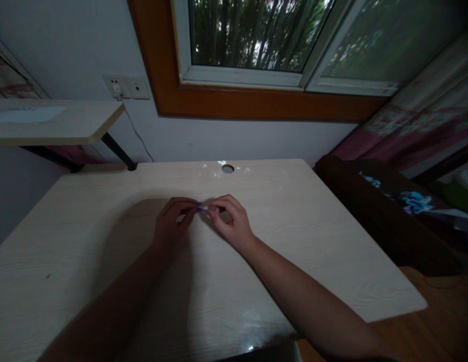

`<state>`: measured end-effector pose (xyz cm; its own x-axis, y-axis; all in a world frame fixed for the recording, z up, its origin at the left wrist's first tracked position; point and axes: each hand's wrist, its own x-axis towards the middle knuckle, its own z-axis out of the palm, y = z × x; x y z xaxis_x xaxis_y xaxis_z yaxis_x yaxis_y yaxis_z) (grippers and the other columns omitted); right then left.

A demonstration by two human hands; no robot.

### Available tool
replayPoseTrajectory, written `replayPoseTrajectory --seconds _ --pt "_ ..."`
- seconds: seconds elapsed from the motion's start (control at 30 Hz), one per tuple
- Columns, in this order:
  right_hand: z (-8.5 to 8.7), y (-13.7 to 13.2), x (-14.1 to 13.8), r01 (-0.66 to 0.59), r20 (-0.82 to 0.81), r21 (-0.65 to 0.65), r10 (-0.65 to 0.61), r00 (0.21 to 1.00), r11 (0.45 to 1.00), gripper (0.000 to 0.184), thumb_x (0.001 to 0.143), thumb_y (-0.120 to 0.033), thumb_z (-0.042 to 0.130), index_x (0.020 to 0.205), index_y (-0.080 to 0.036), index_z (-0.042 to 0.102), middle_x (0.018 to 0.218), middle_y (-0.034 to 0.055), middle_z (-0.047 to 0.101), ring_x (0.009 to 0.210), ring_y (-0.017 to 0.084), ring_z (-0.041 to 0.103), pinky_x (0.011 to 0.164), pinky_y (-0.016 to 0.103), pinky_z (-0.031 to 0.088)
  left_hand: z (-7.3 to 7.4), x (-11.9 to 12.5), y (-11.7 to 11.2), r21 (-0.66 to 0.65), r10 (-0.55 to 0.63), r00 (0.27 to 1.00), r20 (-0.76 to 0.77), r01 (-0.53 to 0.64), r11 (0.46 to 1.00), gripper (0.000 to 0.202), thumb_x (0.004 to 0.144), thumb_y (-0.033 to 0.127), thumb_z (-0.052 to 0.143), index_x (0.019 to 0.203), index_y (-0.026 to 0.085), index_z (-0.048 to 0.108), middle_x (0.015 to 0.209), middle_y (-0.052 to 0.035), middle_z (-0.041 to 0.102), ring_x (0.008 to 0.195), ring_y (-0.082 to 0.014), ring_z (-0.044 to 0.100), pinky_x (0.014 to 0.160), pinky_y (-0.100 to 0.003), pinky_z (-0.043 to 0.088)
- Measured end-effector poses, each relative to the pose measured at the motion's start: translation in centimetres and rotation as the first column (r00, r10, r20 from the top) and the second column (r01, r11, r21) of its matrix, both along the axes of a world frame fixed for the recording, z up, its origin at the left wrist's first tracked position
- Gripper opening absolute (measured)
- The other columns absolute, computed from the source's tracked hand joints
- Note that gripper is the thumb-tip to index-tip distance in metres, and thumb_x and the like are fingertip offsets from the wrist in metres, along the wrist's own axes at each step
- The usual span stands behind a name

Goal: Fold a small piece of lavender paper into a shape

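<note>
Purple piece (201, 207) pinched between fingers of left hand (172, 221) and right hand (232, 222), just above worktop (312, 241); handling midway, shape too small to tell.

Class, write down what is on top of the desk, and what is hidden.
On the desk are the left hand and right hand, both pinching a small purple thing. A round hole sits near its back edge. Their grip covers most of the purple thing.

table (86, 261) left and near edges: open board, free passage | middle: left hand (172, 221) and right hand (231, 221) pinch a purple piece (201, 207), blocking | far-left corner: shelf (68, 123) and strut (118, 151) overhang | far edge: cable hole (227, 168), wall close behind | right edge: dark furniture (369, 211) alongside
</note>
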<state>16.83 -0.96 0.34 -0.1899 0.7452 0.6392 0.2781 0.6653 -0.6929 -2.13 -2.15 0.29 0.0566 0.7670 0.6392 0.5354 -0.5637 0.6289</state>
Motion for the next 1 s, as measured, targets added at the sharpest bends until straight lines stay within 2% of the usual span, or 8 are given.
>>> replayPoseTrajectory --seconds 0.17,0.4,0.6,0.8,0.9,1.0 --pt "-0.24 0.16 -0.14 -0.056 0.082 0.005 0.056 0.995 0.998 0.011 0.09 -0.025 0.064 0.1 -0.024 0.067 0.093 0.0064 0.068 0.087 0.019 0.063 0.077 0.034 0.053 -0.57 0.16 0.13 0.063 -0.029 0.994 -0.105 0.036 0.997 0.009 0.091 0.021 0.061 0.097 0.021 0.068 0.1 -0.0058 0.068 0.094 -0.0158 0.066 0.084 -0.031 0.058" --pt "-0.56 0.34 -0.03 -0.058 0.096 0.025 0.055 0.994 0.998 0.009 0.092 -0.023 0.06 0.096 -0.023 0.068 0.09 0.0063 0.069 0.085 0.018 0.063 0.076 0.033 0.053 -0.18 0.46 -0.06 0.129 -0.023 0.989 -0.145 0.042 0.991 0.01 0.089 0.019 0.064 0.098 0.021 0.069 0.098 -0.0052 0.069 0.092 -0.0155 0.066 0.084 -0.031 0.057" --pt "-0.25 0.05 -0.12 -0.056 0.095 0.016 0.054 0.994 0.998 0.01 0.093 -0.021 0.059 0.093 -0.023 0.069 0.089 0.0058 0.069 0.085 0.018 0.063 0.078 0.034 0.052 -0.29 0.36 0.04 0.071 -0.04 0.994 -0.105 0.048 0.996 0.007 0.089 0.02 0.064 0.094 0.021 0.069 0.096 -0.0052 0.071 0.092 -0.0159 0.067 0.086 -0.032 0.056" --pt "-0.31 0.08 -0.24 -0.025 0.041 -0.041 0.026 0.999 0.999 0.009 0.091 -0.022 0.06 0.09 -0.023 0.069 0.086 0.0044 0.068 0.081 0.018 0.062 0.072 0.032 0.051 -0.33 0.12 0.04 -0.046 -0.076 0.997 0.002 0.076 0.996 0.007 0.09 0.026 0.063 0.092 0.021 0.068 0.095 -0.0059 0.069 0.087 -0.0152 0.067 0.077 -0.028 0.059" --pt "-0.6 0.39 -0.21 0.009 0.008 -0.091 -0.008 1.0 0.996 0.007 0.089 -0.023 0.062 0.086 -0.022 0.069 0.08 0.0028 0.066 0.075 0.016 0.061 0.067 0.03 0.049 -0.48 0.06 0.12 -0.099 -0.118 0.992 0.049 0.122 0.988 0.011 0.089 0.029 0.065 0.097 0.021 0.067 0.099 -0.0064 0.069 0.09 -0.0158 0.068 0.079 -0.029 0.06" --pt "-0.88 0.72 -0.15 -0.009 -0.019 -0.153 0.006 1.0 0.988 0.007 0.089 -0.024 0.064 0.084 -0.022 0.069 0.076 0.0013 0.063 0.07 0.015 0.059 0.063 0.027 0.046 -0.84 0.06 0.31 -0.15 -0.138 0.989 0.051 0.144 0.978 0.02 0.087 0.032 0.067 0.104 0.022 0.066 0.102 -0.0061 0.07 0.088 -0.0163 0.07 0.081 -0.03 0.06"
